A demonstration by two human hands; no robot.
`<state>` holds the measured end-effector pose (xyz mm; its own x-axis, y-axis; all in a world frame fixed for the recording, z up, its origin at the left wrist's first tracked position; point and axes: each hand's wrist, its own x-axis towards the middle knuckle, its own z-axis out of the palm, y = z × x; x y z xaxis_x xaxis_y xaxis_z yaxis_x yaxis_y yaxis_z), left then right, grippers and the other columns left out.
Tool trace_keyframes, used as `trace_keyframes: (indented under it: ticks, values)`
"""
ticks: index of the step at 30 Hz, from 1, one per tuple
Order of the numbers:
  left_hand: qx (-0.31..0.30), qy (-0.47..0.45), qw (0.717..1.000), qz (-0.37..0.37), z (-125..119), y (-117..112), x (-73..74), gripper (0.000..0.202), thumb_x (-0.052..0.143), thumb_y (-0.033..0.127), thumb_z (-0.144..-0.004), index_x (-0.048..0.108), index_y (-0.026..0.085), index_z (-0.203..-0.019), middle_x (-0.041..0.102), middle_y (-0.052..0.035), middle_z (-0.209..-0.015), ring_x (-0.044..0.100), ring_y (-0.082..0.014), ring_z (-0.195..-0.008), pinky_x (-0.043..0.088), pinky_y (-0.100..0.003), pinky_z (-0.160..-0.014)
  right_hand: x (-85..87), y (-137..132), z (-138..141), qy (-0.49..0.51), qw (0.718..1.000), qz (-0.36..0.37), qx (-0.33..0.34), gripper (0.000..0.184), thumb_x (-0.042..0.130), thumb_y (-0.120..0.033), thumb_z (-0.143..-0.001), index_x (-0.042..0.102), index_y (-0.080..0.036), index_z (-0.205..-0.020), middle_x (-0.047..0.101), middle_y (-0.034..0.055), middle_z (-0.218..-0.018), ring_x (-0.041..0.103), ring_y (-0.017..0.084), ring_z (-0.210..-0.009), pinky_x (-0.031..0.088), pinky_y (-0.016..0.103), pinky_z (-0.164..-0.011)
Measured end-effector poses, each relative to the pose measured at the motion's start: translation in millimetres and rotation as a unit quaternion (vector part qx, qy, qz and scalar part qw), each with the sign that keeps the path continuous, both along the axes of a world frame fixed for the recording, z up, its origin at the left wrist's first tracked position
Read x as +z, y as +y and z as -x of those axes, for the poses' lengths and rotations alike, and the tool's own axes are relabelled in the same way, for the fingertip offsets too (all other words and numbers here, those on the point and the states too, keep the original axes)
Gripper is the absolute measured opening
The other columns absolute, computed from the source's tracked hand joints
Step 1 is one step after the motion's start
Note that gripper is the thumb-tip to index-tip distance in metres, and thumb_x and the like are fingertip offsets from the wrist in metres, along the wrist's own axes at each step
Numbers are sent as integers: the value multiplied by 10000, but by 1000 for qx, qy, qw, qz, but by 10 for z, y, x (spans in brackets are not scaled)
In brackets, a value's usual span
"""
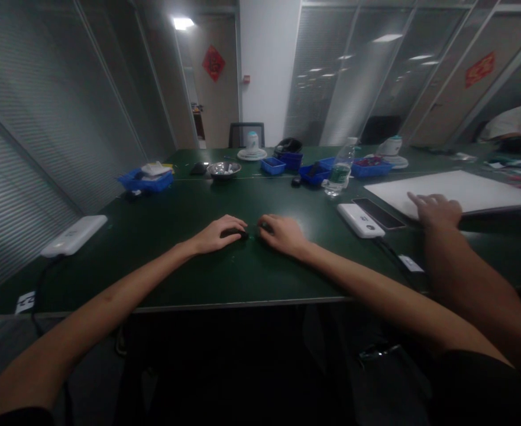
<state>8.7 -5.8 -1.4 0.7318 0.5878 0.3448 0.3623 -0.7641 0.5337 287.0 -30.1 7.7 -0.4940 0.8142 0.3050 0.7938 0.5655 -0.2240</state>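
Low over the table's middle, my left hand [218, 235] is closed around a small black object [242, 234], its thumb below and its fingers above. What kind of object it is I cannot tell. Facing it across a narrow gap is my right hand [282, 235], fingers curled inward and resting at the tabletop. Something dark shows between those fingers, mostly hidden. Both forearms reach over the front edge of the dark green table [175, 207].
To the right, a co-worker's hand [440, 211] rests at a white board [459, 186]. Nearby are a white power bank [360, 220], a phone [378, 213] and a water bottle [340, 170]. Another power bank [74, 235] lies left. Blue trays [147, 182] and a metal bowl [223, 171] stand farther back.
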Motion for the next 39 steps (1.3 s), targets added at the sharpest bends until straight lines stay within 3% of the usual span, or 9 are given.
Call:
trace_keyframes:
  ticks: [4, 7, 11, 17, 23, 28, 33, 36, 39]
  values:
    - [-57, 34, 998, -1, -70, -68, 20, 268, 584, 301, -1050, 733, 284, -1273, 690, -70, -1384, 571, -257, -1338, 396, -467, -1151, -3, 32, -33, 11, 999, -1, -44, 262, 523, -388, -1056, 660, -238, -1221, 746, 71, -1130, 678, 214, -903, 421, 295, -722]
    - [-51, 68, 996, -31, -50, -35, 21, 308, 584, 311, -1051, 719, 295, -1328, 714, -67, -1346, 593, -260, -1315, 410, -463, -1127, 2, 37, -42, 10, 999, 5, -48, 266, 523, -398, -1057, 661, -241, -1221, 750, 71, -1130, 681, 216, -903, 427, 297, -723]
    - [35, 100, 991, -82, 222, 204, 22, 328, 568, 354, -1044, 733, 272, -1316, 728, -80, -1306, 627, -272, -1257, 441, -472, -1095, 13, 25, -36, 10, 999, 14, -42, 284, 530, -399, -1050, 662, -238, -1243, 749, 76, -1141, 684, 216, -913, 439, 294, -726]
    - [234, 150, 957, -88, 1111, 665, -17, 418, 579, 467, -995, 748, 246, -1308, 732, -94, -1309, 650, -299, -1228, 481, -454, -1080, 23, 11, -42, 19, 999, 12, -39, 291, 525, -397, -1043, 668, -237, -1238, 746, 68, -1134, 682, 209, -913, 449, 288, -737]
    - [375, 162, 911, -56, 1774, 835, -53, 419, 643, 493, -932, 792, 255, -1243, 745, -95, -1293, 675, -337, -1210, 504, -418, -1053, 58, -12, -39, 18, 999, 29, -39, 287, 534, -390, -1040, 671, -233, -1237, 747, 74, -1145, 684, 209, -916, 455, 281, -728]
    - [448, 140, 881, -50, 1981, 886, -91, 392, 659, 462, -921, 805, 253, -1219, 771, -87, -1229, 711, -337, -1132, 523, -390, -1007, 71, -22, -42, 16, 999, 36, -36, 304, 528, -407, -1046, 669, -229, -1248, 745, 80, -1157, 685, 208, -917, 458, 278, -727]
    - [516, 158, 840, -50, 2145, 929, -157, 389, 624, 386, -940, 791, 212, -1244, 746, -125, -1283, 671, -368, -1202, 507, -439, -1042, 58, -14, -40, 7, 999, 34, -35, 307, 524, -419, -1049, 671, -236, -1247, 746, 79, -1164, 685, 213, -931, 454, 280, -734]
    - [506, 164, 845, -53, 2182, 948, -183, 361, 647, 354, -919, 805, 201, -1205, 740, -139, -1278, 662, -373, -1202, 500, -453, -1051, 43, 1, -38, 1, 999, 32, -39, 309, 526, -428, -1047, 674, -240, -1243, 748, 76, -1150, 686, 216, -928, 447, 281, -724]
    - [465, 157, 864, -111, 2134, 950, -183, 377, 640, 385, -937, 785, 227, -1247, 693, -116, -1373, 594, -355, -1299, 434, -470, -1125, 33, 10, -38, 5, 999, 28, -42, 310, 524, -427, -1045, 677, -239, -1238, 750, 72, -1140, 686, 214, -916, 445, 282, -716]
